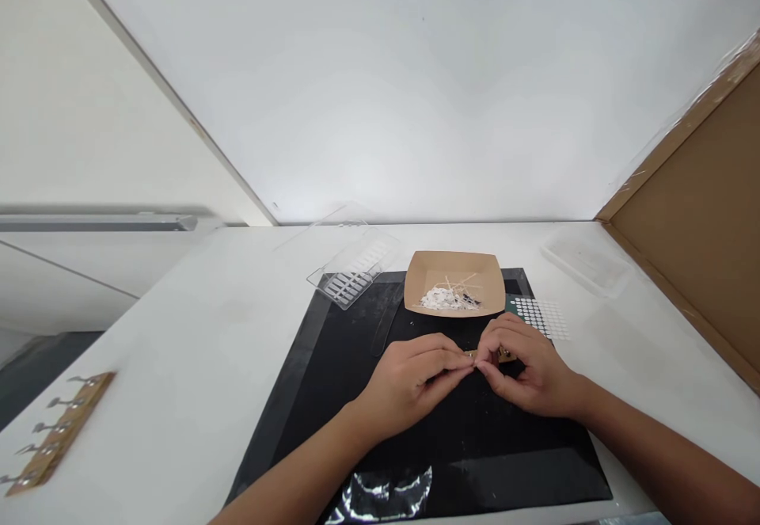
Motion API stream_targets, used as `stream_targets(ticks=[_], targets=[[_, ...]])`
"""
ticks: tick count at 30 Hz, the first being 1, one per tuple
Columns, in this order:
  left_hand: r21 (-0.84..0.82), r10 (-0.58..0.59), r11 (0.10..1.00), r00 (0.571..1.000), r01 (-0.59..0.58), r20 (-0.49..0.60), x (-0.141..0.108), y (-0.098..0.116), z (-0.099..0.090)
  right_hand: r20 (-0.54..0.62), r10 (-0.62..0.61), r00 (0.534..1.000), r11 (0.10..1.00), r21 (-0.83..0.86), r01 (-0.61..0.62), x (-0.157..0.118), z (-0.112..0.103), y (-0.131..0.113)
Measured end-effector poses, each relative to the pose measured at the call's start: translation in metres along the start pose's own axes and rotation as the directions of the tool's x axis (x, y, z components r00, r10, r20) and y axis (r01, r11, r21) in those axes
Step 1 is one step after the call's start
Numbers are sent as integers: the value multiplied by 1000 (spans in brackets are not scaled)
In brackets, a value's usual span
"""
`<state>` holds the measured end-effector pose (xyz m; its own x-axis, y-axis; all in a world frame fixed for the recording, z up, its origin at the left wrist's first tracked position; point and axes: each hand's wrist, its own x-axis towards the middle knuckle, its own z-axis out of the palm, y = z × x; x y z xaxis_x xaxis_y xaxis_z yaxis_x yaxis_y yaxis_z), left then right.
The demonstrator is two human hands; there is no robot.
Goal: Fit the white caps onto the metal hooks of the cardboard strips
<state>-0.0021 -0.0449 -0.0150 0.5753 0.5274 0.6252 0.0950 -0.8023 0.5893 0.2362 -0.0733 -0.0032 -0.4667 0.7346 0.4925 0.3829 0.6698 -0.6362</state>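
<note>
Left hand [416, 378], right hand [528, 367]: brown strip [507, 356] at fingertips [469, 363].

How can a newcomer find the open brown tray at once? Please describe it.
On the white table lies a large black mat. At its far edge, just beyond the left hand and the right hand, sits an open brown tray. Unlike the clear plastic container to its left, it is opaque and holds a heap of mostly white scraps.
</note>
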Motion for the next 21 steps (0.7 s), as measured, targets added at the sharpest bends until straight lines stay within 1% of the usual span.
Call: stream_targets(ticks=[2, 4, 6, 8, 10, 14, 18, 21], targets=[[39, 23, 999, 1000, -22, -5, -1, -4, -1, -26, 30, 999, 1000, 4, -30, 0, -2, 2], [93, 21, 996, 999, -17, -41, -1, -7, -2, -61, 58, 996, 998, -20, -59, 0, -4, 5], [165, -23, 986, 996, 38, -88, -2, -9, 0, -72, 55, 996, 995, -74, -60, 0, -6, 10], [229, -85, 968, 991, 107, -104, -3, -10, 3, -49, 36, 998, 991, -124, -42, -1, -6, 15], [257, -133, 955, 987, 151, -87, -6, -11, 7, -7, 21, 1000, 988, -152, -22, -1, -5, 21], [243, -200, 949, 980, 199, -19, -10, -11, 15, 60, 8, 998, 980, -198, 4, -4, -1, 25], [231, -254, 944, 965, 235, 57, -11, -11, 20, 81, -3, 997, 966, -256, 23, -5, 0, 24], [223, -274, 942, 959, 252, 75, -10, -13, 22, 68, -19, 997, 956, -292, 38, -4, 0, 23]])
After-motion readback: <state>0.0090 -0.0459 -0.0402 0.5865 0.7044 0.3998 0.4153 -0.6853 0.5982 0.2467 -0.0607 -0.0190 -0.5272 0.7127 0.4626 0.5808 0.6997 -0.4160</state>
